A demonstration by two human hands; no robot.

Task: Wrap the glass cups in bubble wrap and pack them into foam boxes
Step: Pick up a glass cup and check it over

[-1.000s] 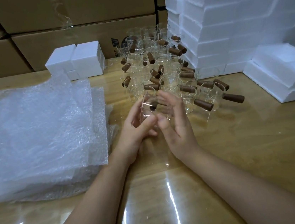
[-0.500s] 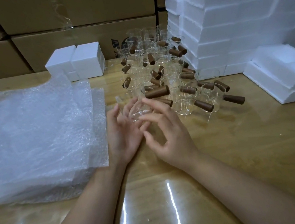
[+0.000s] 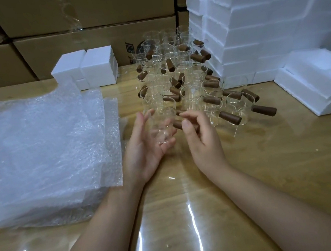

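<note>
A clear glass cup (image 3: 159, 127) with a brown wooden handle sits between my hands, just above the table. My left hand (image 3: 145, 148) is palm-up under it, fingers relaxed, with the glass resting against them. The fingers and thumb of my right hand (image 3: 202, 139) pinch the cup's handle. Behind them stands a cluster of several similar glass cups (image 3: 177, 78). A thick stack of bubble wrap sheets (image 3: 38, 151) lies on the left. Two small white foam boxes (image 3: 91, 68) stand at the back.
A tall stack of white foam boxes (image 3: 252, 21) fills the back right, and a foam box (image 3: 318, 83) lies at the far right. Cardboard cartons (image 3: 84, 12) line the back. The glossy wooden table (image 3: 269, 164) extends toward me.
The cup has been turned in my hands, so its handle now points right and sits lower. My left hand has opened under the glass, and my hands have drifted slightly toward me.
</note>
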